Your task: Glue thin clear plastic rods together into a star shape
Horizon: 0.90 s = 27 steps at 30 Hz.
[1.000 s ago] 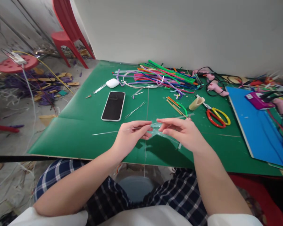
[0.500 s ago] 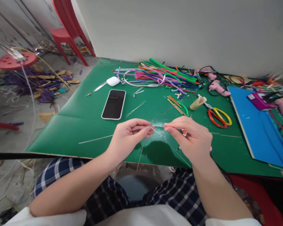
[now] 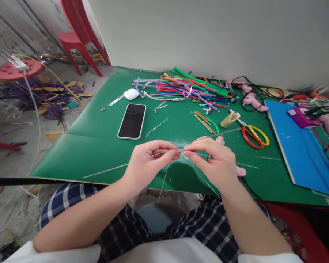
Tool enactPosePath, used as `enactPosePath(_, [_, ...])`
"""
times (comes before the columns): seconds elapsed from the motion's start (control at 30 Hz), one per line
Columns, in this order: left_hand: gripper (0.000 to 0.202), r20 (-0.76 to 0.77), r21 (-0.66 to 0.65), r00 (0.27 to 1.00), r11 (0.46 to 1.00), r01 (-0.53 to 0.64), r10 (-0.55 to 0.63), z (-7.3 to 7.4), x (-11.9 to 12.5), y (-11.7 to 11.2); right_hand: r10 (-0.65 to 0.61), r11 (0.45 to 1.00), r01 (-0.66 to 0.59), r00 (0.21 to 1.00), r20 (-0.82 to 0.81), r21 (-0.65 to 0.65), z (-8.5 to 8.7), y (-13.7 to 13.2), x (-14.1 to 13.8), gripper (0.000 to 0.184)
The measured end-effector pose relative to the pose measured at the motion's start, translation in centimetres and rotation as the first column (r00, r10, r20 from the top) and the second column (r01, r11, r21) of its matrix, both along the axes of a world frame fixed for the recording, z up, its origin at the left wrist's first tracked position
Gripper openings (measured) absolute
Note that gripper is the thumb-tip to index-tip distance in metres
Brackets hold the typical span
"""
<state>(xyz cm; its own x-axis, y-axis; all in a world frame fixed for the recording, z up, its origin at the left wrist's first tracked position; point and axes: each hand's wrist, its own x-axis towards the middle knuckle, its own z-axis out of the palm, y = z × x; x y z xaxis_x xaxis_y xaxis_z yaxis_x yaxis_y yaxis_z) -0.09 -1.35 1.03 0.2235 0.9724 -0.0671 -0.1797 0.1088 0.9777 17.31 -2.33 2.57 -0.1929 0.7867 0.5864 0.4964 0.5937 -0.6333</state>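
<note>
Over the near part of the green mat (image 3: 93, 146), my left hand (image 3: 149, 160) and my right hand (image 3: 212, 159) meet fingertip to fingertip. Both pinch thin silvery wires (image 3: 109, 170) that cross between them. One wire runs left across the mat, another hangs down past the table edge, and others stretch right. A pink object (image 3: 239, 171) shows just behind my right hand, with a black cord trailing from it; what it is I cannot make out.
A phone (image 3: 132, 121) and a white earbud case (image 3: 131, 94) lie at the left. A pile of coloured sticks (image 3: 186, 89) fills the back. Red-and-yellow scissors (image 3: 253, 136), a beige tube (image 3: 229, 119), a blue board (image 3: 298, 146) and pink glue guns (image 3: 252, 100) sit right. Red chair beyond.
My hands have drawn closer together until the fingertips touch. The long wire on the left has slid further left, and my right hand has turned so a pink object shows behind it.
</note>
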Motion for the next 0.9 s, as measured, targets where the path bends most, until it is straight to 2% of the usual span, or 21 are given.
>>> enactPosePath(0.47, [0.003, 0.037, -0.020, 0.998, 0.999, 0.047, -0.046, 0.38, 0.09, -0.08, 0.103, 0.973, -0.105, 0.994, -0.021, -0.205, -0.33, 0.07, 0.23, 0.006])
enactPosePath(0.73, [0.005, 0.049, -0.057, 0.997, 0.996, 0.065, -0.062, 0.47, 0.14, -0.22, 0.154, 0.963, -0.152, 0.988, -0.007, -0.221, -0.44, 0.28, 0.42, 0.009])
enactPosePath(0.9, [0.003, 0.047, -0.068, 0.997, 0.995, 0.067, -0.064, 0.46, 0.14, -0.22, 0.126, 0.967, -0.128, 0.992, -0.020, -0.222, -0.48, 0.30, 0.26, 0.008])
